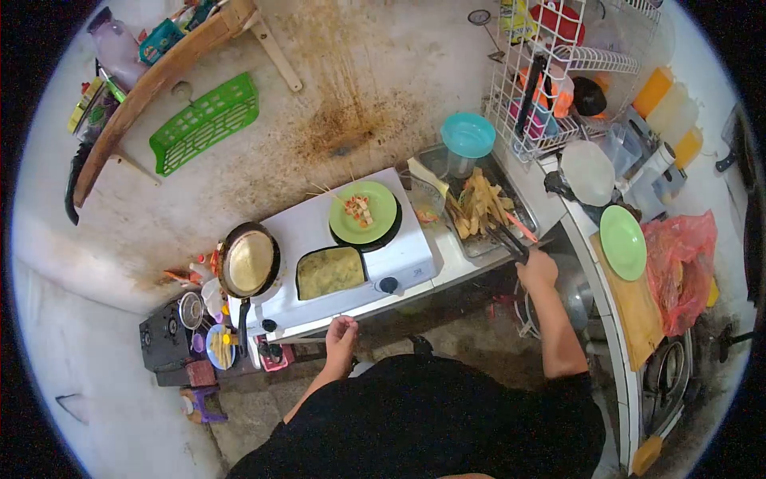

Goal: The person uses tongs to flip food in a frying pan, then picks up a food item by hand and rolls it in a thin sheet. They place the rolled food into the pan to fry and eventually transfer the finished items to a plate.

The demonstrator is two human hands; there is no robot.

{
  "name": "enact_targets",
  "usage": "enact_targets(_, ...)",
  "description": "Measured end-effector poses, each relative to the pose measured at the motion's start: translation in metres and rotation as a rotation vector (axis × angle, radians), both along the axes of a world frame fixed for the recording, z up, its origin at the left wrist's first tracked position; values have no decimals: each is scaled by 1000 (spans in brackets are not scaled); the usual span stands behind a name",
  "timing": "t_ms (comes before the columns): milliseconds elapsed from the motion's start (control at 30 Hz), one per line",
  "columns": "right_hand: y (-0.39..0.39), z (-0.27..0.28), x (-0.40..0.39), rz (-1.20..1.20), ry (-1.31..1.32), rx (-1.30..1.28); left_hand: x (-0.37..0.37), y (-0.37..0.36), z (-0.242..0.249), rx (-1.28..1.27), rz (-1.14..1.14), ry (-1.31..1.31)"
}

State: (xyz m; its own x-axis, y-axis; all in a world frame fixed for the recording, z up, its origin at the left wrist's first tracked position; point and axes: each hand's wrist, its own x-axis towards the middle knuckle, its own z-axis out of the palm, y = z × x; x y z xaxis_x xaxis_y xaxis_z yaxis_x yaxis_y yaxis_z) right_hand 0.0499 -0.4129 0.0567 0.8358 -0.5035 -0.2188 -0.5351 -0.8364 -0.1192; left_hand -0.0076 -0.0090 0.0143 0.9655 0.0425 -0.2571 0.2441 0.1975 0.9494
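Observation:
My right hand (538, 271) grips black tongs (509, 242), whose tips reach into a metal tray (511, 203). Golden-brown pieces of food (483, 203) are piled in that tray, at the tongs' tips. My left hand (341, 331) is in front of the white two-burner stove (319, 307), its fingers curled together and nothing visible in them. A green plate (379, 199) with small skewered pieces (359, 211) rests over the right burner. On the left burner stands a frying pan (249, 262) with a yellowish, shiny inside. Between them is a dark-edged, mottled yellow-green rectangle (331, 273).
A turquoise bowl (468, 134) stands at the tray's back edge. The white wire rack (550, 80) fills the right corner. Another green plate (622, 243) lies beside a red plastic bag (680, 271) on the right counter. A blue plate (221, 347) is low on the left.

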Motion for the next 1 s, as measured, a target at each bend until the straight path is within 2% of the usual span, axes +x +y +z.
enact_targets(133, -4, 2, 28, 59, 30, -60, -5, -2, -1, 62, 58, -18)
enact_targets(300, 4, 23, 27, 22, 23, -10, -15, 7, -18, 94, 130, -60)
enact_targets(400, -5, 25, 10, -25, -86, 22, -23, 16, -26, 72, 144, -32)
enact_targets(500, -5, 47, -14, -58, -224, 105, -26, 15, -6, 82, 181, 69)
enact_targets(700, -45, -31, -13, 47, -555, 558, -20, 26, -8, 60, 183, -40)
enact_targets(800, 16, 21, -14, 115, -511, 870, -17, 32, -4, 52, 197, -31)
enact_targets(833, 29, 16, -11, 115, -569, 891, -16, 34, -5, 61, 208, -42)
enact_targets(867, 30, -2, 2, 108, -471, 1071, -16, 36, -5, 68, 216, -54)
enact_targets(933, 41, -52, 24, 212, -576, 962, -19, 41, -6, 60, 227, -39)
enact_targets(1000, 68, -49, 36, 281, -477, 820, -23, 45, -12, 73, 260, 1)
